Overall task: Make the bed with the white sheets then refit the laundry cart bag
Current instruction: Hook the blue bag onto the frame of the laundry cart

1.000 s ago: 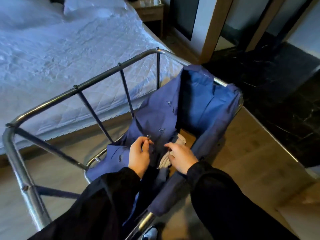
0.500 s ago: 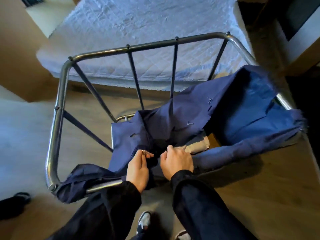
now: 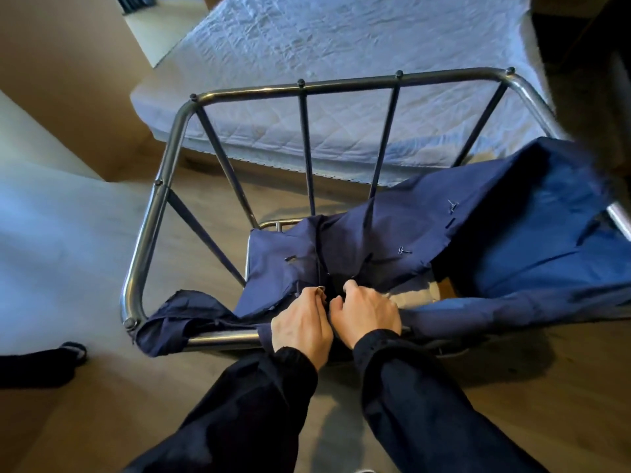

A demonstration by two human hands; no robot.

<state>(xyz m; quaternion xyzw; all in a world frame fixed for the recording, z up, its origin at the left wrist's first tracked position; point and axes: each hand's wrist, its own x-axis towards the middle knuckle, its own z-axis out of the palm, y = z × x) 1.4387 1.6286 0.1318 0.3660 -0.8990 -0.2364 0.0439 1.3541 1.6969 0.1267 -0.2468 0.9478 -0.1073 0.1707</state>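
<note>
The blue laundry cart bag (image 3: pixel 505 240) hangs loose inside the metal cart frame (image 3: pixel 341 86), draped over the near rail and the right side. Small metal toggles dot its edge. My left hand (image 3: pixel 302 326) pinches a small metal fastener and the bag's edge at the near rail. Right beside it, my right hand (image 3: pixel 365 312) grips the bag fabric with curled fingers. The bed (image 3: pixel 341 46) with its white quilted cover lies beyond the cart.
Wooden floor surrounds the cart. A dark item (image 3: pixel 37 365) lies on the floor at the left. A beige wall corner (image 3: pixel 68 80) stands at the left of the bed. A beige cloth (image 3: pixel 413 295) lies in the cart's bottom.
My view has swung left and down, so the cart's far rail and the bed's foot are now ahead. Both hands have stayed together on the bag's edge near the rail.
</note>
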